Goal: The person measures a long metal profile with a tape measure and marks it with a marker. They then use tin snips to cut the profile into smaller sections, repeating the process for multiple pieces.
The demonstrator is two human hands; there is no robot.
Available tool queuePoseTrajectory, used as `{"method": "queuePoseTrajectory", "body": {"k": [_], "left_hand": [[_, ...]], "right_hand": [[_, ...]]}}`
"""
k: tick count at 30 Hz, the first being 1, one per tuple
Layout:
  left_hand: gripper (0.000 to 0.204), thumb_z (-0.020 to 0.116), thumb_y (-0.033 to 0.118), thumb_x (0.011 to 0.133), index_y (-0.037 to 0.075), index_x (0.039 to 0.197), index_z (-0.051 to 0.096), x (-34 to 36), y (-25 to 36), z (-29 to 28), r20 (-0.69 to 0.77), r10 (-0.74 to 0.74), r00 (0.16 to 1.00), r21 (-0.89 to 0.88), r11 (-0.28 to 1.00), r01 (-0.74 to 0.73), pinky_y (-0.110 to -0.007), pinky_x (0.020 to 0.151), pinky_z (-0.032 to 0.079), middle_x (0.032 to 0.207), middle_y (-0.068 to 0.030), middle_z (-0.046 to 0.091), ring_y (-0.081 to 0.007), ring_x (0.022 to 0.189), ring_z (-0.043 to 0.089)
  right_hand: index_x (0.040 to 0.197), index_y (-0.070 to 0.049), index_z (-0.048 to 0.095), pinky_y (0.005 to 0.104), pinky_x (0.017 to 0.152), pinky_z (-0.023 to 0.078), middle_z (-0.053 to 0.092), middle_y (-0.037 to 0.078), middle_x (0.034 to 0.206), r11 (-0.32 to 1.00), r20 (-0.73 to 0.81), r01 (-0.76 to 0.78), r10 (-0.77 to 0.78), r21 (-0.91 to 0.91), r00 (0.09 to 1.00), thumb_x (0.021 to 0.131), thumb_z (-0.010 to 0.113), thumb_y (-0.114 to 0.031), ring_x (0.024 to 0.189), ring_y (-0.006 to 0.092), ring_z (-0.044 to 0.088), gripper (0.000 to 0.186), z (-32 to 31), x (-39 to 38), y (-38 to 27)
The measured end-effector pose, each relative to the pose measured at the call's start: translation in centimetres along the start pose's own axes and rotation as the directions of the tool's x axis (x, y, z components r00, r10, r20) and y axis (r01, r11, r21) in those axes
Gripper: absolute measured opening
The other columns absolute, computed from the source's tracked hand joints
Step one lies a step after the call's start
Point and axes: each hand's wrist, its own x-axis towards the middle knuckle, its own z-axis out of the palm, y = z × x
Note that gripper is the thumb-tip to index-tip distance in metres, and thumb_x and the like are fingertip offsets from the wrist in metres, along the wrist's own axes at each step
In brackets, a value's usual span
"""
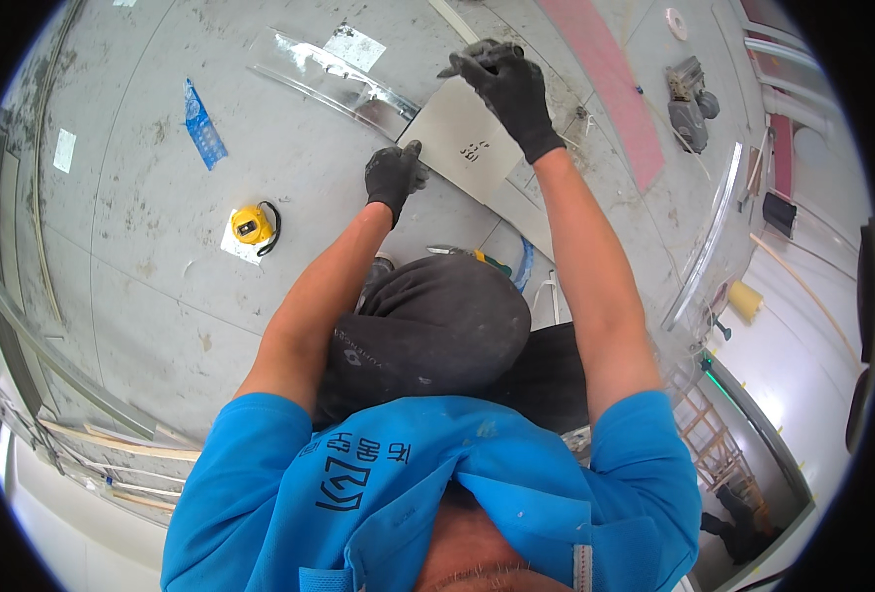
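Beige panel (472,158) lies in front of our bent knee (457,321), over the grey floor (151,286). Our left hand (395,182), gloved, is curled at the panel's left edge; we cannot tell whether it pinches that edge. Our right hand (508,97) is curled at the far end; we cannot tell what it pinches.

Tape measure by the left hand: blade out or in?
In, as far as shows: no blade extends from the yellow tape measure; only a black strap loops out at its right side.
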Motion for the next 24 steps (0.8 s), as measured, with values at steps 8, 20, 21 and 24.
{"method": "queuePoseTrajectory", "body": {"k": [8, 20, 21, 24], "left_hand": [[0.041, 0.058, 0.036, 0.098, 0.0, 0.079, 0.064, 0.2, -0.3, 0.0, 0.001, -0.019, 1.0, -0.077, 0.997, 0.019, -0.028, 0.049, 0.05, 0.07, -0.0117, 0.069, -0.0169, 0.053, 0.064], [0.034, 0.062, 0.035, 0.097, 0.002, 0.088, 0.062, 1.3, -2.1, 0.1, 0.046, -0.034, 0.998, -0.247, 0.968, 0.044, -0.027, 0.047, 0.047, 0.071, -0.0104, 0.069, -0.0176, 0.053, 0.062], [0.034, 0.062, 0.035, 0.097, 0.002, 0.089, 0.062, 1.6, -2.4, 0.1, 0.079, -0.048, 0.996, -0.274, 0.959, 0.068, -0.027, 0.048, 0.047, 0.071, -0.0107, 0.068, -0.018, 0.053, 0.063], [0.034, 0.062, 0.034, 0.097, 0.001, 0.094, 0.061, 2.1, -2.6, 0.0, 0.157, -0.081, 0.984, -0.341, 0.931, 0.131, -0.028, 0.048, 0.048, 0.071, -0.0108, 0.067, -0.0202, 0.056, 0.064]], "right_hand": [[0.133, -0.014, 0.056, 0.0309, 0.074, 0.057, 0.066, 0.007, 0.119, 0.949, -0.393, -0.139, 0.247, 0.284, 0.886, 0.093, 0.061, -0.007, 0.092, 0.0161, 0.069, 0.04, 2.7, -9.7, 5.3], [0.132, -0.01, 0.051, 0.0365, 0.08, 0.054, 0.067, 0.01, 0.117, 0.992, -0.408, -0.12, 0.093, -0.04, 0.908, 0.09, 0.062, -0.006, 0.097, 0.0254, 0.067, 0.043, 4.3, -17.1, 7.5], [0.134, -0.01, 0.05, 0.0375, 0.078, 0.054, 0.067, 0.01, 0.116, 0.99, -0.409, -0.091, 0.038, -0.11, 0.912, 0.09, 0.063, -0.008, 0.096, 0.026, 0.067, 0.046, 3.9, -17.1, 7.6], [0.137, -0.01, 0.046, 0.0386, 0.08, 0.053, 0.065, 0.013, 0.117, 0.963, -0.402, -0.13, 0.025, -0.235, 0.915, 0.089, 0.065, -0.012, 0.096, 0.0304, 0.066, 0.052, 3.2, -17.9, 8.5]]}}
